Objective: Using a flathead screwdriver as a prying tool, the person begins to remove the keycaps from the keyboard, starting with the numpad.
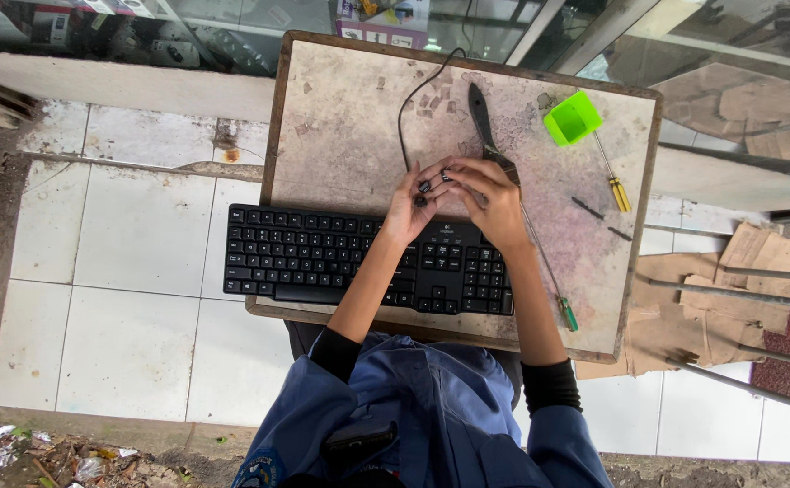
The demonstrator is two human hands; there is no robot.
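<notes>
Left hand: I see my left hand [410, 203] above the top edge of the keyboard [368, 259], fingers bent and pinched on a small dark keycap [424, 187].
Right hand: my right hand [493, 201] is just beside it, fingers curled; the fingertips [449, 175] meet the left ones, but I cannot tell what they grip.
Keycap position: it sits between the fingertips of both hands, over the worn board [341, 117]; it is too small to tell which way it points.
Keyboard: black, its long axis goes left to right across the board, near my body.
Cable: a thin black cable [406, 108] runs from the hands up to the far edge.
Other things: pliers [480, 117], a green box [571, 118], a yellow screwdriver [614, 176] and a green screwdriver [553, 280] lie at the right.
</notes>
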